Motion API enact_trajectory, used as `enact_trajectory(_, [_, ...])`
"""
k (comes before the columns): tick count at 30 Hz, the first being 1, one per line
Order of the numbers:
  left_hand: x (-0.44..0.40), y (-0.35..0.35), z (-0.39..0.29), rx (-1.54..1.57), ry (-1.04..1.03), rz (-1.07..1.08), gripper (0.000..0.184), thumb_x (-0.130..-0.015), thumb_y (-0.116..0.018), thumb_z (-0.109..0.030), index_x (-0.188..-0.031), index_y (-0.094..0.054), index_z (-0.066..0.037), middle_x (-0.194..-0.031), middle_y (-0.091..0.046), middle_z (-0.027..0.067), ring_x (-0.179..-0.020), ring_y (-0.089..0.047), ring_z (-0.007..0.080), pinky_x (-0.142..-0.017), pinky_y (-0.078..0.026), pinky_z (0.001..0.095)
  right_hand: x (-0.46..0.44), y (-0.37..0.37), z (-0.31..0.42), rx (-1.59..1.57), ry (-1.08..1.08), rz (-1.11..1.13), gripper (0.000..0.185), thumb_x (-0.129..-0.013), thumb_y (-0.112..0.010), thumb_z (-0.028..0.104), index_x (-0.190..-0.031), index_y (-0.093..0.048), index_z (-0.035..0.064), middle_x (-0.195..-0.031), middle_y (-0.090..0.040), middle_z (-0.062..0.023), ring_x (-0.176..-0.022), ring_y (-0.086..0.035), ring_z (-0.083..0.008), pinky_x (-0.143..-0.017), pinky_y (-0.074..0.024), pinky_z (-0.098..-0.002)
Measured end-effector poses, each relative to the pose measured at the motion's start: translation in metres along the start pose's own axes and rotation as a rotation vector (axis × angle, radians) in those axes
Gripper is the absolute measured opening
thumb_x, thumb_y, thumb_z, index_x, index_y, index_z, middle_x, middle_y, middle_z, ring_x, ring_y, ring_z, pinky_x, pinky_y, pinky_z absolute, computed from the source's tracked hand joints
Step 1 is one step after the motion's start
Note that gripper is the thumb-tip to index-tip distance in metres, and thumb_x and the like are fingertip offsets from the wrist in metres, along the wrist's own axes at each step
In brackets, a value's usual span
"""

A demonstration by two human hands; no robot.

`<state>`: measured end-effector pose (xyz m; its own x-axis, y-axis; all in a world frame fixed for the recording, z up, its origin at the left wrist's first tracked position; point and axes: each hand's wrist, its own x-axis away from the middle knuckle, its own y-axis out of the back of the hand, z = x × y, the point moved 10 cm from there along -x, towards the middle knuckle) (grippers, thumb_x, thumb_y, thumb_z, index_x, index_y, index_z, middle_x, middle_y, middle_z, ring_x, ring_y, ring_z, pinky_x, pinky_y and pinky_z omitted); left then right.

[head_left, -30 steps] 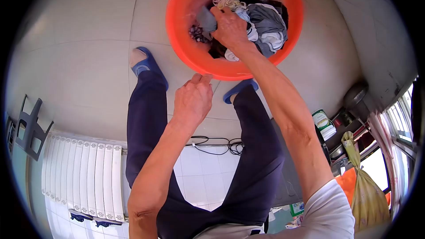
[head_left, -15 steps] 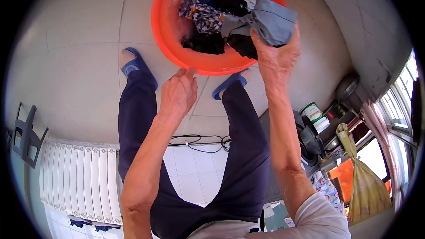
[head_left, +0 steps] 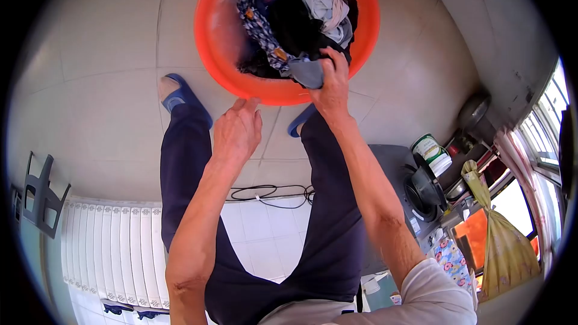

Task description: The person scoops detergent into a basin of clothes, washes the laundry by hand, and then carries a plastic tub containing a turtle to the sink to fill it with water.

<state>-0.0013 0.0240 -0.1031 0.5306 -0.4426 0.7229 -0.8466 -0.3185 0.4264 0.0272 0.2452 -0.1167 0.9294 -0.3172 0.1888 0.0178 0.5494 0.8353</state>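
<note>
An orange basin (head_left: 208,54) on the floor holds soaking clothes and some suds. Inside it lie a patterned dark garment (head_left: 257,27), black cloth (head_left: 292,21) and a pale bundled garment (head_left: 328,9). My right hand (head_left: 331,87) is closed on a grey garment (head_left: 307,73) at the near right side of the basin, low against the other clothes. My left hand (head_left: 238,131) is at the near rim, its curled fingertips on the edge; how firmly they grip cannot be made out.
My feet in blue slippers (head_left: 180,93) stand close to the basin. A black cable (head_left: 271,195) lies on the floor behind it. To the right are a white and green bucket (head_left: 431,154) and a black pot (head_left: 424,189). A white radiator (head_left: 114,253) is at left.
My right hand has moved down and left with the grey garment, lowering it to the clothes. More of the pale garment shows. The basin appears slightly further left; my left hand stays at its rim.
</note>
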Motion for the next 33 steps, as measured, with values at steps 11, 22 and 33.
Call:
enact_trajectory(11, [0.001,0.0,-0.001,-0.047,-0.01,0.025,0.028,-0.098,-0.062,-0.011,-0.125,-0.068,-0.005,-0.114,-0.07,0.0181,-0.095,-0.071,0.0411,-0.083,-0.057,0.0487,-0.002,-0.116,-0.005,0.172,0.279,0.384,0.094,-0.082,-0.084,0.043,-0.162,-0.037,0.0309,-0.172,-0.014,-0.0196,-0.159,-0.018,-0.0389,-0.123,-0.0189,-0.0655])
enact_trajectory(22, [0.002,0.037,0.005,-0.037,-0.031,-0.076,0.027,-0.098,-0.063,-0.008,-0.124,-0.068,-0.004,-0.111,-0.07,0.0167,-0.091,-0.07,0.0396,-0.08,-0.057,0.0465,-0.049,-0.241,-0.032,0.337,0.222,0.396,0.042,-0.097,-0.059,0.015,-0.137,-0.067,0.0265,-0.168,-0.027,-0.0164,-0.15,-0.039,-0.0284,-0.124,-0.0142,-0.0696])
enact_trajectory(33, [-0.004,0.03,0.006,0.002,-0.013,-0.048,0.028,-0.098,-0.063,-0.007,-0.125,-0.068,-0.004,-0.111,-0.07,0.0176,-0.092,-0.071,0.04,-0.08,-0.057,0.0469,-0.126,-0.078,0.026,0.406,0.128,-0.17,0.067,-0.087,-0.078,0.049,-0.147,-0.059,0.0266,-0.167,-0.027,-0.0195,-0.153,-0.021,-0.05,-0.11,-0.0344,-0.0751])
